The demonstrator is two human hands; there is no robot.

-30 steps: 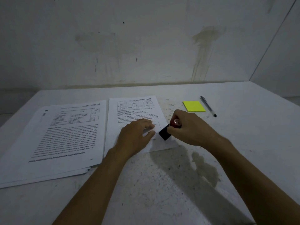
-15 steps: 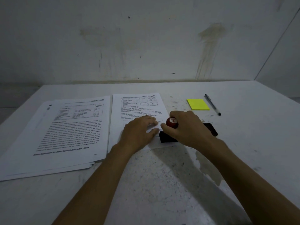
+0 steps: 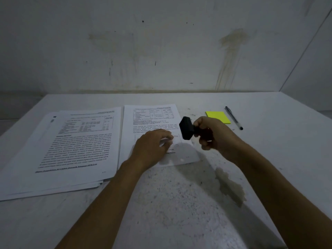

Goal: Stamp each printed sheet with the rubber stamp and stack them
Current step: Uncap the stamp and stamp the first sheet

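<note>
Head view: your left hand (image 3: 152,146) lies fingers-flat on the sheet (image 3: 154,123) to pin it — your right hand (image 3: 212,133), fingers wrapped round the stamp (image 3: 186,128), holds it tilted above the paper, probably ready to press.

The near half of the tabletop (image 3: 179,203) lies bare between and beside the two forearms. On the left, a stack of printed sheets (image 3: 68,150) covers the surface out to the edge. A single sheet (image 3: 152,119) lies just beside it, partly under the left hand (image 3: 152,148). To the far right, a yellow sticky pad (image 3: 218,117) and a pen (image 3: 233,117) lie near each other. A wall (image 3: 161,51) closes off the far side.
</note>
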